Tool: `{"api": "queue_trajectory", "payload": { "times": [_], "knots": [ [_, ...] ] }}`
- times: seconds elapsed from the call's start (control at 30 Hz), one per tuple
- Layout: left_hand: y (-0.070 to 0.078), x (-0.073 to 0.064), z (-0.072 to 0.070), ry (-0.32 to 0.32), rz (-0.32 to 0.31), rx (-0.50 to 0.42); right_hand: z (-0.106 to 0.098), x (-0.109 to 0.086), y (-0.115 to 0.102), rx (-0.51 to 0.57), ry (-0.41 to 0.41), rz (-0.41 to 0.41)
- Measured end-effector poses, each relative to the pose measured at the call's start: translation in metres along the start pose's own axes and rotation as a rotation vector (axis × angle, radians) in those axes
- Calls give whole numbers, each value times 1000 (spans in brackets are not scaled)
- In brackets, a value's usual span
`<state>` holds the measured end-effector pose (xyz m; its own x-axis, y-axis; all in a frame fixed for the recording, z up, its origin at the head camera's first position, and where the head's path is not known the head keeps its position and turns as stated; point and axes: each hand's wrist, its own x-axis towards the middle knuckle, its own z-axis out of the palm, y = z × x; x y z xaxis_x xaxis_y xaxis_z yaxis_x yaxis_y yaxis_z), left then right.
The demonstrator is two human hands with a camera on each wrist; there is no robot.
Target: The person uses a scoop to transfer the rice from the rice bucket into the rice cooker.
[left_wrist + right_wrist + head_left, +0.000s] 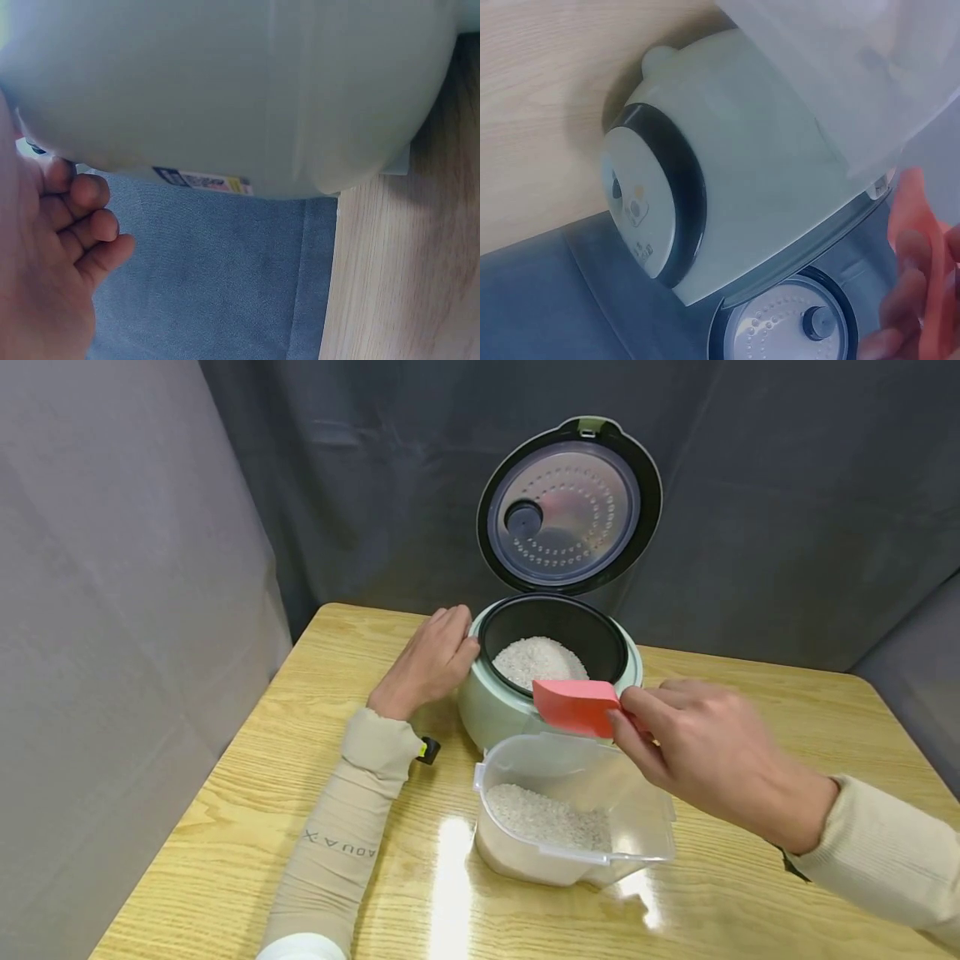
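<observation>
My right hand (716,752) grips a red scoop (576,707) by its handle, over the gap between the rice cooker's front rim and the plastic bin. Whether the scoop holds any grains cannot be told. White rice (542,662) is heaped in the dark inner pot (600,647) of the pale green rice cooker (487,714). Against the cooker's left side rests my left hand (431,664); the left wrist view shows its fingers (94,225) loosely bent beside the body. Directly in front of the cooker stands a clear plastic bin (637,827) with more rice (547,818) inside.
The cooker's lid (570,506) stands raised at the back, near a dark curtain (390,485). Wooden tabletop (300,760) lies under everything. A grey cloth wall (112,610) borders the table on the left.
</observation>
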<state>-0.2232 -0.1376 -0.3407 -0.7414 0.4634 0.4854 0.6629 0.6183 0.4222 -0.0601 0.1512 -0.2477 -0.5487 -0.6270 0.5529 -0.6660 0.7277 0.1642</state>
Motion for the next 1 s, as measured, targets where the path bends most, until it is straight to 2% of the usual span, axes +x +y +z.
{"api": "queue_trajectory", "payload": {
  "times": [0.23,0.47,0.73,1.0],
  "knots": [
    [0,0,0,-3,-7,0,-1,-4,-4,-2,-41,53],
    [0,-1,0,4,1,3,-1,-6,-7,0,-94,73],
    [0,0,1,14,12,9,1,-9,-12,-29,-95,-7],
    [0,-1,0,5,4,3,0,-13,-25,-42,-276,16]
  ]
}}
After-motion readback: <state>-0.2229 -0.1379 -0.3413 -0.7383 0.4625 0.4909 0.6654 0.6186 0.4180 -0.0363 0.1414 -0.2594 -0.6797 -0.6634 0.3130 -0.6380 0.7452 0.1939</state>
